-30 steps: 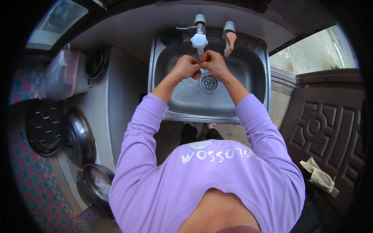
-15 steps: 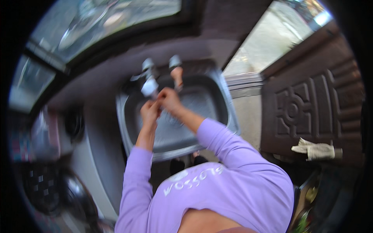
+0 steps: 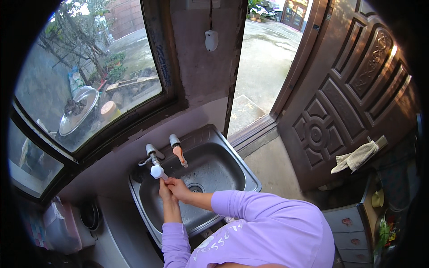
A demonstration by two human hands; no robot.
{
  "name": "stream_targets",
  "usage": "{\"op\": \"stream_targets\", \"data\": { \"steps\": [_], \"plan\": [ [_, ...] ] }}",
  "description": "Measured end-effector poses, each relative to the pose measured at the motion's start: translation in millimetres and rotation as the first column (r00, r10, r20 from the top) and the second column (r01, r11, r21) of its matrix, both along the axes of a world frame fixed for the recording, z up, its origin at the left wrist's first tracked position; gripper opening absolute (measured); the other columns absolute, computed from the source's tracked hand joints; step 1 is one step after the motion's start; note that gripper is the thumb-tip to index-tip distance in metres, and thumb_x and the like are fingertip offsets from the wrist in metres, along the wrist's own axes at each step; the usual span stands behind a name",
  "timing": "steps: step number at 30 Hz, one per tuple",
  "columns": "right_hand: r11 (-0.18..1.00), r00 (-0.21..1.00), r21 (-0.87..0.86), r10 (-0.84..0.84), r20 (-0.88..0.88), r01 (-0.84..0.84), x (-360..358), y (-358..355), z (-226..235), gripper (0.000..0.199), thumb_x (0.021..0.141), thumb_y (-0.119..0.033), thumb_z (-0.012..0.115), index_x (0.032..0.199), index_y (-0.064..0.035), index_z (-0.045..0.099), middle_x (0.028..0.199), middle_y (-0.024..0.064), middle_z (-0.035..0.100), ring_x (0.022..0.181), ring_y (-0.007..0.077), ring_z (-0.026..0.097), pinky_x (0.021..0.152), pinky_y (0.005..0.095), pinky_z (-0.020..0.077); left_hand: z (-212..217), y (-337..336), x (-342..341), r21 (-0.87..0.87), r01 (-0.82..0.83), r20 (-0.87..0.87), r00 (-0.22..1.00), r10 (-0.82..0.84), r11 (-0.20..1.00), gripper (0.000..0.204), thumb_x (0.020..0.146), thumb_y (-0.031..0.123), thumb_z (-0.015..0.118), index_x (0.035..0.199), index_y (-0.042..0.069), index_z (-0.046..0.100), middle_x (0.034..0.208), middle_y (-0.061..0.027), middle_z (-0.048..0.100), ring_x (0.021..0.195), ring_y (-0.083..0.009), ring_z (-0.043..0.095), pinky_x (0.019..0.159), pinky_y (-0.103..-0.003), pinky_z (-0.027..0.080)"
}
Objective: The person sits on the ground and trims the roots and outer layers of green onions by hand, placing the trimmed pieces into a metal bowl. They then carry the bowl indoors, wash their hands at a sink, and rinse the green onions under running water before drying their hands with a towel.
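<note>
Both my hands meet over the left side of the grey metal sink [image 3: 245, 166], just beneath a tap with a white head [image 3: 157, 171]. My left hand [image 3: 165, 192] is raised close to the spout, its fingers curled against the other hand. Coming from the right, my right hand [image 3: 179, 189] folds over the left fingers. Both are closed together, and whatever lies between them, if anything, is hidden. To the right of this tap is a second tap with an orange handle [image 3: 179, 154]. The drain [image 3: 195, 189] shows behind my right wrist.
A brown panelled door [image 3: 333, 120] stands open at the right, with a pale cloth glove [image 3: 356, 157] hanging on its handle. Beyond the doorway lies a concrete yard [image 3: 263, 62]. A window [image 3: 103, 80] fills the upper left. Black bowls [image 3: 90, 215] sit at lower left.
My view has swung upward, so the sink and hands appear lower and more of the doorway and window shows. The blur has cleared. My hands stay together by the tap.
</note>
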State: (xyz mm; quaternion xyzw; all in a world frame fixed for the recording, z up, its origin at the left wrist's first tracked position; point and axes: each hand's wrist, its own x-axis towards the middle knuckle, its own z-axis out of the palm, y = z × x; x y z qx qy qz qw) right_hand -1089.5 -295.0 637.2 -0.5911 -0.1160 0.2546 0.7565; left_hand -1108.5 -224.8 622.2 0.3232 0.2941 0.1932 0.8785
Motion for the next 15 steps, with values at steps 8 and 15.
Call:
{"op": "stream_targets", "data": {
  "steps": [8,15],
  "plan": [
    [0.987,0.987,0.159,0.034,-0.156,-0.009,49,-23,-20,0.018,0.085,-0.014,0.06,0.101,-0.0057,0.06,0.086,0.0082,0.064,0.08,0.0276,0.063,0.071,0.04,0.051,-48,1,35,-0.093,0.294,0.3,0.919,-0.255,0.951,0.037,0.097,0.033,0.048,0.111,0.0,0.058,0.105,-0.0138,0.062,0.097,-0.0263,0.06,0.086,-0.036,0.05],
    [0.99,1.0,-0.139,-0.006,0.018,0.008,4,10,9,0.017,0.085,-0.013,0.058,0.085,0.0,0.069,0.084,0.0094,0.069,0.082,0.0168,0.065,0.074,0.0305,0.0499,-68,47,20,-0.224,-0.11,0.122,0.983,0.14,0.968,0.017,0.094,0.02,0.047,0.085,0.007,0.052,0.078,-0.0093,0.058,0.072,-0.0287,0.058,0.069,-0.042,0.051]
  ]
}}
